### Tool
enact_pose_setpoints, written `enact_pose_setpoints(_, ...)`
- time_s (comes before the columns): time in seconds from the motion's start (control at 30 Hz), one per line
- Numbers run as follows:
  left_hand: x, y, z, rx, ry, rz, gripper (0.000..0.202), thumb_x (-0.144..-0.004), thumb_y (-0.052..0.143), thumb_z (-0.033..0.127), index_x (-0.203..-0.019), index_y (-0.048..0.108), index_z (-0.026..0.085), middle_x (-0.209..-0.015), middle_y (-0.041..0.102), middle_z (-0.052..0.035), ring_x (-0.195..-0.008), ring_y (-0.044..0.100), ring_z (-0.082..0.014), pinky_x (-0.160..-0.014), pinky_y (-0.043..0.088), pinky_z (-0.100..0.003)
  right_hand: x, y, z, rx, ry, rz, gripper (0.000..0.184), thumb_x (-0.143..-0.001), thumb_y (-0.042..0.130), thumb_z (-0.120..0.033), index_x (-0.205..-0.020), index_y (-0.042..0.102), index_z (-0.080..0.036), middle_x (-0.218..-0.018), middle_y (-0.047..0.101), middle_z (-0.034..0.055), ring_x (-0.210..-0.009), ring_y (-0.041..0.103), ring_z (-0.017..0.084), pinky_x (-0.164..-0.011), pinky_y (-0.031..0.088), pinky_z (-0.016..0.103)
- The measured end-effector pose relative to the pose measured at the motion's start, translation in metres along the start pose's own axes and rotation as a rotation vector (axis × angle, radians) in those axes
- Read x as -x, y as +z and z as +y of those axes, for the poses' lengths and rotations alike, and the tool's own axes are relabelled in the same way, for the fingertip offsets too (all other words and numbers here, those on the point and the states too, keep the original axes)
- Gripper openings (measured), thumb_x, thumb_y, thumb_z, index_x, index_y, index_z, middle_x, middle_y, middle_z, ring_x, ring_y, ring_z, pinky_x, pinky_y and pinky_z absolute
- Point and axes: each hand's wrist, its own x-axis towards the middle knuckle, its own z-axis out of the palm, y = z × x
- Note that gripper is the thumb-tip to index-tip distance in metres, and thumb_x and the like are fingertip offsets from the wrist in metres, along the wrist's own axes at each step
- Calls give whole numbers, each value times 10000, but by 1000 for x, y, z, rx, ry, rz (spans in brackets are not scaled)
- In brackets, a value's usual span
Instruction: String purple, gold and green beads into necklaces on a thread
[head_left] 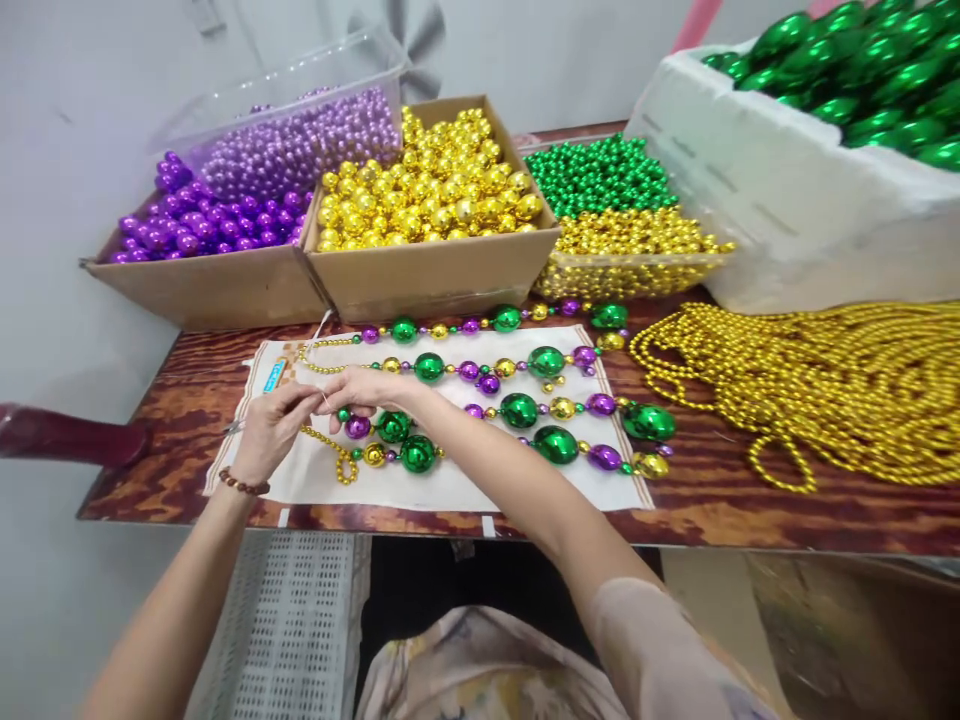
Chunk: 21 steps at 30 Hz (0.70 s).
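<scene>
My left hand [271, 432], with a brown bead bracelet at the wrist, is closed in a pinch over the left end of a white cloth [465, 490]. Its fingertips meet those of my right hand [364, 388], also pinched, at what looks like a thin string [325, 396]. A metal tip sticks out beside the left palm; its kind is unclear. Below my right hand runs a strand of large green beads [393, 427], purple beads [358, 427] and gold ones. Another bead strand [429, 367] lies just behind, partly under the right forearm. A small gold bead loop [346, 467] hangs nearest me.
Along the back stand a carton of purple beads [225, 222], a carton of gold beads [431, 195] and a clear tray of small green and gold beads [600, 178]. A white foam box [757, 190] and gold bead chains [817, 385] occupy the right. A dark red post [71, 435] is left.
</scene>
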Motion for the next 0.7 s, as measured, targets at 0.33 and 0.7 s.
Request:
enact_pose_setpoints(0.33, 4, 2, -3, 256, -421, -54, 288, -718, 709, 421, -664, 659, 142, -518, 563, 6, -446, 489, -83, -435, 359, -187, 26, 22, -4, 452, -16, 519, 225, -960, 536, -306, -943, 725, -186, -992, 692, 66, -902, 598, 163, -660, 357, 238)
enact_pose_setpoints(0.7, 2, -13, 2, 613, -632, -261, 292, -593, 854, 349, -726, 724, 124, -576, 599, -14, -452, 468, -58, -434, 336, -174, 48, 25, -2, 638, -182, 371, 256, -954, 558, -377, -879, 732, -205, -858, 686, 16, -799, 605, 131, -662, 347, 228)
